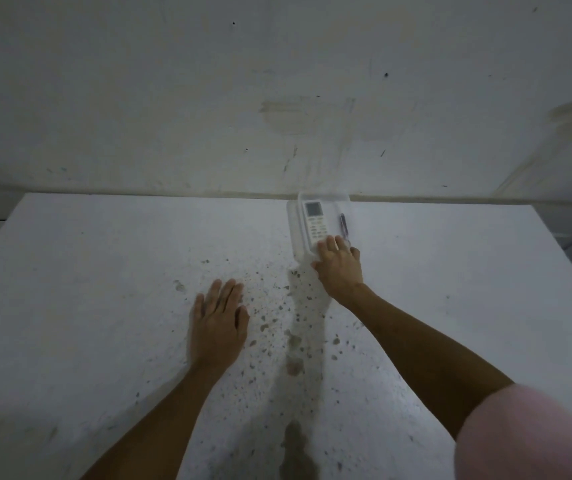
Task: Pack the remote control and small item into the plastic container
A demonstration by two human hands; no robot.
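A clear plastic container [293, 223] stands at the far edge of the white table, close to the wall. Inside it lies a white remote control [315, 220] with a grey screen, and to its right a small dark pen-like item [343, 225]. My right hand [338, 266] rests on the container's near end, fingers spread over its top and the thumb on its right side. Whether a clear lid covers the container I cannot tell. My left hand [218, 320] lies flat on the table, fingers apart, holding nothing.
The white table [104, 271] is worn and speckled with chipped brown spots down its middle. A stained white wall [277, 98] rises right behind the container. The table's left and right edges drop off into dark gaps.
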